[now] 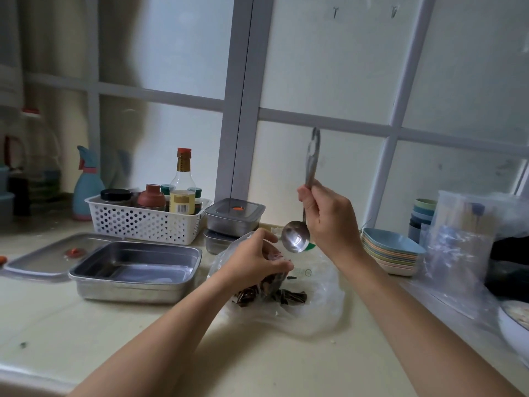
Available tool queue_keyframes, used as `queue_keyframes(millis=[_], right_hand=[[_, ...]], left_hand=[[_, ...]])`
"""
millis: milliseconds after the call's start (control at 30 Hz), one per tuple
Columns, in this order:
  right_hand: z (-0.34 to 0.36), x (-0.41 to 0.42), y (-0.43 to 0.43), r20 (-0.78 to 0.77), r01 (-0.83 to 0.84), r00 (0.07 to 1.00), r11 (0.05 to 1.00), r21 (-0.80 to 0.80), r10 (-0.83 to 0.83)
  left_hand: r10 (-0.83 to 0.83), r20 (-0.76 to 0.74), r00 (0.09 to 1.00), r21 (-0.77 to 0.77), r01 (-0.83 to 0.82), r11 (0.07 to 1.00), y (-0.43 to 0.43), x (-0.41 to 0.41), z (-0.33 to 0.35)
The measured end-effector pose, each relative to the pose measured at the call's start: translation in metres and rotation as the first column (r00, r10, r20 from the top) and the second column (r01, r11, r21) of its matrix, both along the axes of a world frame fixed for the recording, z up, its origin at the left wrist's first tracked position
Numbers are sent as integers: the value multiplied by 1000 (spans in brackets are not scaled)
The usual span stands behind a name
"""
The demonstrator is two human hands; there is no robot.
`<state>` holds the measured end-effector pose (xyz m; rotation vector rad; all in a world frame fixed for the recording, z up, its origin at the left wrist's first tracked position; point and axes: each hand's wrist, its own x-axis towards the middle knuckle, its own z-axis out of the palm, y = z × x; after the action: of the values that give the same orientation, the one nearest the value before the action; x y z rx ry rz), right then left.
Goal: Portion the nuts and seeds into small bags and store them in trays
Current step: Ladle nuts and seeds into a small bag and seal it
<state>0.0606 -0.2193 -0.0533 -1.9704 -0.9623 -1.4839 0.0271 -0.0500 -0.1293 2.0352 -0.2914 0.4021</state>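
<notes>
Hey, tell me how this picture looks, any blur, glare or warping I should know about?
Head view: soft daylight comes through the frosted window behind the counter; the left edge, around the spray bottle, is smeared and out of focus; the window bars lean and splay from the wide lens; the spoon carries a bright glint in its bowl; the steel tray is sharp.

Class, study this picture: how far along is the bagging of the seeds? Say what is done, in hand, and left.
Done: the steel tray stands open, its lid beside it. In hand: the left hand grips a small bag with some seeds inside; the right hand holds an empty spoon. Left: sunflower seeds lie in the large plastic bag, and the tray holds no bags yet.
</notes>
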Motion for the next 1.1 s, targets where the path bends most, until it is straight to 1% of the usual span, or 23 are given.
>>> queue_keyframes(millis=[67,133,233,267,333,400,467,500,567,700,800,933,1000,1100], right_hand=[[-7,7,-4,-45,41,998,992,119,-36],[-18,15,-7,-149,60,988,978,200,-30],[-39,22,-11,-334,68,942,975,212,7],[-44,22,-11,-399,63,916,976,210,27],[-48,20,-12,-558,41,823,968,246,106],[-50,16,-11,-704,-26,656,939,342,274],[-53,13,-11,-756,-125,495,896,427,429],[-55,10,-10,-770,-177,435,883,435,466],[-57,6,-8,-801,-269,377,882,386,465],[-54,0,-4,-828,-378,327,866,326,455],[-54,0,-4,-834,-376,354,881,287,423],[-55,-1,-8,-856,-399,338,883,246,391],[-55,-2,-9,-854,-413,352,883,225,382],[-56,-2,-11,-834,-401,365,879,259,413]], left_hand=[[23,29,999,21,-23,999,2,-1,2],[21,51,998,50,-24,998,5,-1,3],[9,95,995,166,-25,986,5,-1,4],[11,101,995,176,-29,984,5,-2,5],[23,99,995,135,-36,990,5,-3,8],[59,125,990,77,-68,995,6,-4,11],[95,154,984,31,-101,994,5,-5,12],[105,163,981,25,-111,994,5,-5,12],[113,167,980,56,-124,991,5,-4,10],[107,170,980,101,-125,987,6,-3,10],[113,186,976,122,-137,983,6,-5,11],[127,183,975,119,-150,982,8,-4,12],[102,175,979,143,-128,981,10,-5,12],[76,173,982,203,-111,973,15,-6,14]])
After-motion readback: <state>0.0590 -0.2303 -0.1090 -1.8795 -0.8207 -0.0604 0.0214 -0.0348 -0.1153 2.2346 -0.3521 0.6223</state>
